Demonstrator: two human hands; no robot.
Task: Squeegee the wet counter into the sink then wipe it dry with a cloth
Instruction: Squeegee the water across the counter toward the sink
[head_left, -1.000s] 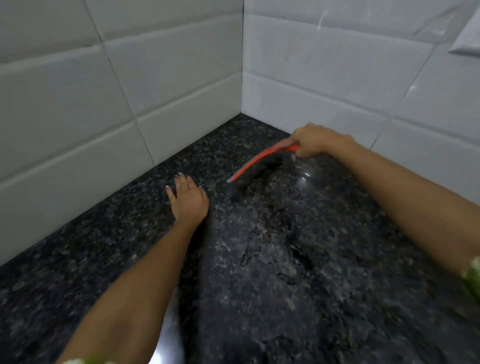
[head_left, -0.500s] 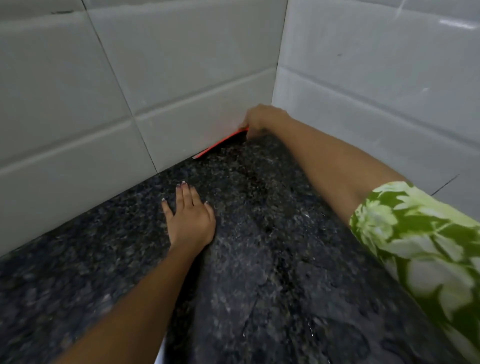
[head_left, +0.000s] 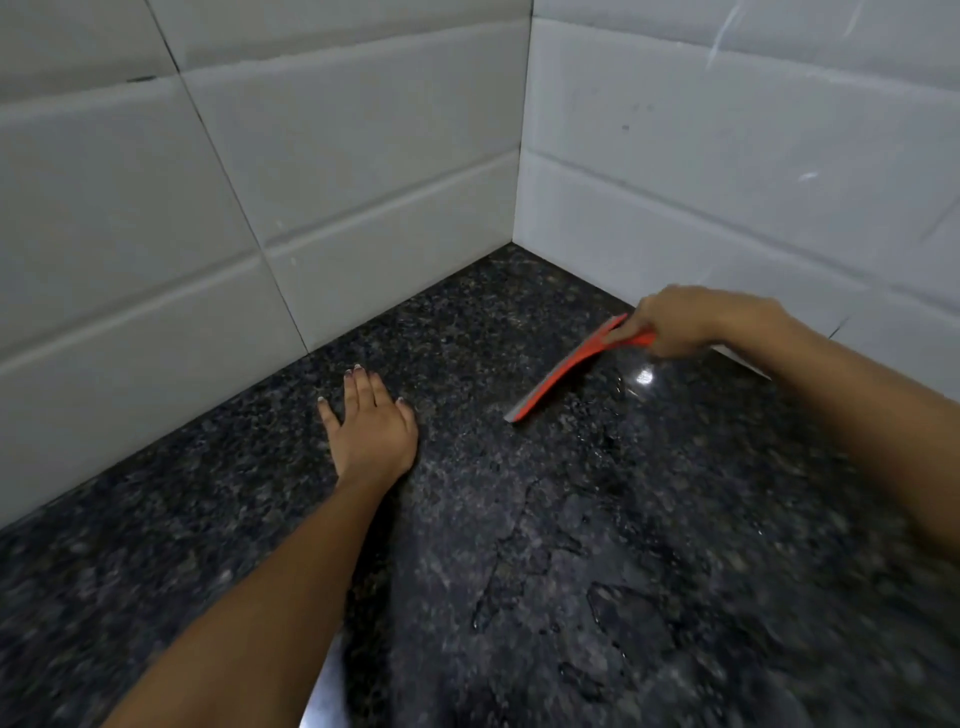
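Observation:
My right hand (head_left: 691, 319) grips the handle of an orange squeegee (head_left: 563, 371), whose blade rests on the dark speckled granite counter (head_left: 519, 545) a little out from the right wall. Thin streaks and patches of water glisten on the stone below and right of the blade. My left hand (head_left: 371, 426) lies flat on the counter, palm down with fingers spread, to the left of the squeegee and apart from it. No sink or cloth shows in this view.
White tiled walls (head_left: 311, 171) meet in a corner at the back and bound the counter on the left and right. A sliver of shiny metal edge (head_left: 324, 696) shows at the bottom, beside my left forearm.
The squeegee has come away from the back left wall near the corner and been drawn toward me and to the right. My left hand has stayed flat in place.

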